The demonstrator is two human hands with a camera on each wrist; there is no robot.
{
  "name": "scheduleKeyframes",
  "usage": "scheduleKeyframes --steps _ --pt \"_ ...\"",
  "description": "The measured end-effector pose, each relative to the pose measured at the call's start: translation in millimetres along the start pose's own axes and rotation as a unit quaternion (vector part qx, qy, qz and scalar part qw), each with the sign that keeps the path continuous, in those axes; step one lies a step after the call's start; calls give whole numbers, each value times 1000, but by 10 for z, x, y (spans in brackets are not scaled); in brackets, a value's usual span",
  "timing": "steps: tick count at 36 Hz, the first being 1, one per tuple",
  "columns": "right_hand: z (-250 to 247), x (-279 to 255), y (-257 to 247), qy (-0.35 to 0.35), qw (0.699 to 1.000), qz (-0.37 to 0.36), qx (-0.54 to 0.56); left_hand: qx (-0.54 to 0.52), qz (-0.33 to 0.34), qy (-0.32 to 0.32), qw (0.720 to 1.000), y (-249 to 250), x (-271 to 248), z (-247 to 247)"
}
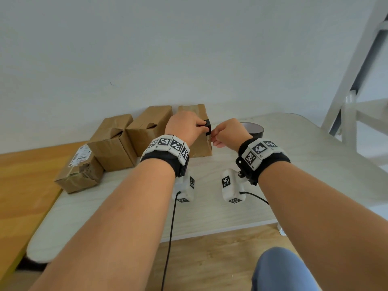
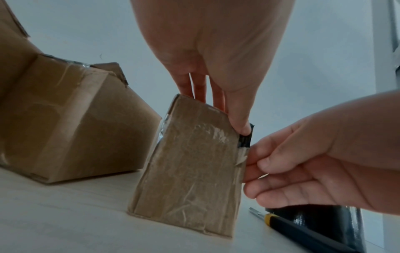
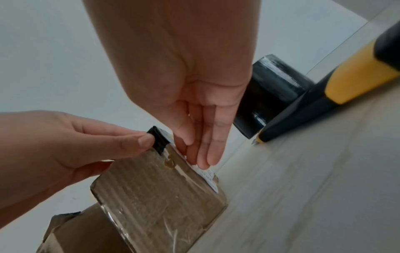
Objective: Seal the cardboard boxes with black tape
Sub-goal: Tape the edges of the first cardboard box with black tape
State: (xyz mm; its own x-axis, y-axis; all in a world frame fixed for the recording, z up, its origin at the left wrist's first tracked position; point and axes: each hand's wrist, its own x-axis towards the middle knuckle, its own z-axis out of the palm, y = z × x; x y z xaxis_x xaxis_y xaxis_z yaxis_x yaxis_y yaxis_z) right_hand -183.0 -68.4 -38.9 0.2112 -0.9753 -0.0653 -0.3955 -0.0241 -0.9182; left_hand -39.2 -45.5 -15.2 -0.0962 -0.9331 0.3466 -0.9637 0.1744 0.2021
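The rightmost cardboard box (image 1: 201, 143) stands upright on the white table (image 1: 210, 206). A short strip of black tape (image 1: 208, 127) wraps over its top right corner. My left hand (image 1: 204, 127) lies over the box top and pinches that taped corner, thumb on the tape (image 2: 245, 138). In the right wrist view the thumb (image 3: 145, 140) sits against the strip (image 3: 159, 140). My right hand (image 1: 215, 140) is beside the box, straight fingers (image 3: 204, 154) pressing its right face just below the tape. The black tape roll (image 1: 253, 129) stands behind the right hand.
Two taller boxes (image 1: 114, 141) (image 1: 150, 127) and a smaller labelled one (image 1: 80, 171) line up to the left. A yellow and black utility knife (image 3: 324, 95) lies by the roll (image 3: 270, 95). A wooden surface (image 1: 25, 185) adjoins the table's left; a white frame (image 1: 357, 80) rises at right.
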Motion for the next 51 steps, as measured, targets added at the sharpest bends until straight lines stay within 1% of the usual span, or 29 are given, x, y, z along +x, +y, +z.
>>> scheduleKeyframes --steps 6,12,16,20,25,30,35,38,41,46,49,51 --pt "-10 -22 7 8 999 -24 -32 -9 4 -27 1000 -61 4 5" --pt "-56 -33 -79 31 998 -57 -25 -31 -6 -46 998 -133 -6 -37" --pt "-54 -25 -103 27 997 -58 -37 -23 -10 -67 997 -112 -7 -47" --pt "-42 -23 -78 42 996 -60 -46 -19 -17 -73 997 -91 -10 -54" --pt "-24 1 -85 56 994 -69 -59 -2 -18 -79 997 -73 0 -80" --pt "-35 10 -97 61 991 -81 -90 0 -13 -67 998 -83 -7 -95" --pt "-47 11 -97 48 989 -85 -110 4 -12 -66 998 -55 -18 -108" --pt "-77 7 -88 26 992 -80 -96 10 -14 -67 998 -34 -24 -116" --pt "-89 13 -88 24 994 -71 -85 18 -17 -70 997 -20 -24 -127" --pt "-42 14 -93 39 989 -84 -112 33 -18 -67 997 4 -24 -124" --pt "-1 5 -73 64 987 -82 -125 35 -11 -68 997 2 -20 -128" --pt "5 4 -57 72 987 -82 -118 35 -12 -70 997 -1 -13 -128"
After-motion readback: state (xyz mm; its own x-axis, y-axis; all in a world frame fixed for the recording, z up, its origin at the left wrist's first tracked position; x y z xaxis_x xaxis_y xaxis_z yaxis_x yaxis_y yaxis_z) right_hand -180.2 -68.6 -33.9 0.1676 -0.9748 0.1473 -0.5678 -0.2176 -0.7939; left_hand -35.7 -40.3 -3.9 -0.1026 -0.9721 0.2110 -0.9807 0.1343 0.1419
